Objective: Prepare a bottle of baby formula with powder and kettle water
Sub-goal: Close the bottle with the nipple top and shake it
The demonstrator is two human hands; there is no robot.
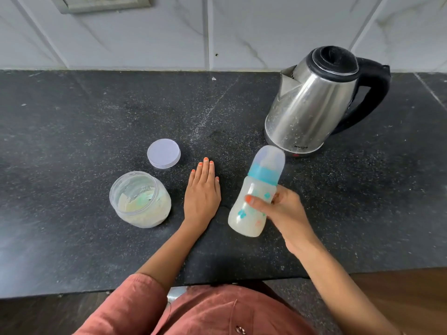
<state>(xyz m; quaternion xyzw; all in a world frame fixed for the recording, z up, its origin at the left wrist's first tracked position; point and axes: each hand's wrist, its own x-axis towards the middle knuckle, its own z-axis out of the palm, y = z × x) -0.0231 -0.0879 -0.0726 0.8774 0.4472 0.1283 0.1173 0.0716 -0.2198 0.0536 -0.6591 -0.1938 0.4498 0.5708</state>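
My right hand (283,211) grips a baby bottle (251,206) around its body and holds it tilted above the counter. The bottle has a teal collar, a clear cap and milky white liquid inside. My left hand (202,189) lies flat on the dark counter (96,117), fingers straight, between the bottle and the powder jar (140,201). That clear jar stands open with pale powder and a greenish scoop inside. Its round lid (164,153) lies just behind it. A steel kettle (314,102) with a black handle and lid stands at the back right.
A white tiled wall (217,32) rises behind the counter. The counter's front edge runs near my body, with a wooden surface (399,298) below at right. Bare dark stone stretches left of the jar.
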